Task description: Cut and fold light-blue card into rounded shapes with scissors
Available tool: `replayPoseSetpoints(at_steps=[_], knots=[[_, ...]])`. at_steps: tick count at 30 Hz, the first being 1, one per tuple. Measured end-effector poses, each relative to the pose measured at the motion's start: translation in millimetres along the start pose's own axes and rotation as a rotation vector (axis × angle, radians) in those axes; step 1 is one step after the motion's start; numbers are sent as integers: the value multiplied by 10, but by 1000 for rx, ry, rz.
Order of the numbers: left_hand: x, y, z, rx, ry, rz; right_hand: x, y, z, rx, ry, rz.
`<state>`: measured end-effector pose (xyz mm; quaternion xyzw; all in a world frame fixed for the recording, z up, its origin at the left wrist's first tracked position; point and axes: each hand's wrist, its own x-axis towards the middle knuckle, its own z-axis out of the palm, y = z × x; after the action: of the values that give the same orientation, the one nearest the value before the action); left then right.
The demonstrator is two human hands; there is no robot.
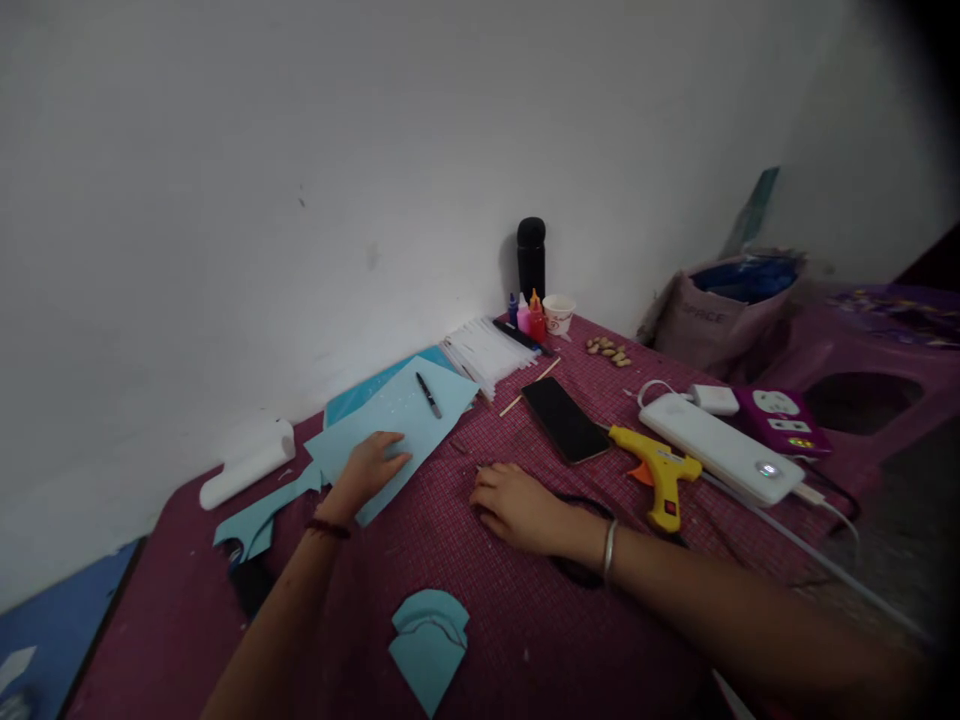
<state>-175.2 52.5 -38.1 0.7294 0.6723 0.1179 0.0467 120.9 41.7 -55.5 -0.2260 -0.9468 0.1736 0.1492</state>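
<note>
- My left hand [373, 468] lies on the blue sheet [382, 418], fingers loosely spread, gripping nothing.
- My right hand [519, 507] rests on the bench [540, 622], fingers half curled; I cannot tell if they pinch anything.
- I seem to be steadying the sheet; lifting it would call for pinching its edge, minding the pen [428, 395] atop.

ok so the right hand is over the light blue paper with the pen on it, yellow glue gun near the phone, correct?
No: the head view shows the left hand over the light blue paper with the pen on it; the right hand is over the tabletop. The yellow glue gun is near the phone.
</note>
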Motion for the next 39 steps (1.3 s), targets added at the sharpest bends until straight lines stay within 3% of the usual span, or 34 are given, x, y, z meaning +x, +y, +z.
replayPoseSetpoints(at_steps=[3, 7, 9, 11, 16, 19, 22, 26, 31, 35, 39], knots=[[-75, 211, 36, 50, 25, -30, 7, 27, 9, -1, 2, -18], [-145, 630, 140, 330, 13, -113, 9, 35, 33, -13, 10, -11], [-84, 730, 95, 397, -16, -146, 7, 42, 50, -10, 18, -11], [65, 719, -59, 400, -17, -173, 10, 52, 68, -8, 29, -17], [522, 541, -677, 417, 55, -228, 35, 70, 86, -8, 45, -23], [526, 578, -905, 413, 52, -183, 38, 73, 78, 0, 43, -29], [222, 725, -906, 412, 50, -123, 30, 79, 74, 20, 52, -38], [-490, 922, -633, 425, 51, -5, 16, 104, 87, 70, 88, -37], [-1310, 989, -157, 416, -180, -8, -23, 141, 79, 87, 70, -59], [-1634, 945, 73, 308, -220, -25, -73, 157, 18, 33, -13, -48], [-1723, 923, 77, 121, -142, 16, -92, 218, -70, -4, -24, 21]])
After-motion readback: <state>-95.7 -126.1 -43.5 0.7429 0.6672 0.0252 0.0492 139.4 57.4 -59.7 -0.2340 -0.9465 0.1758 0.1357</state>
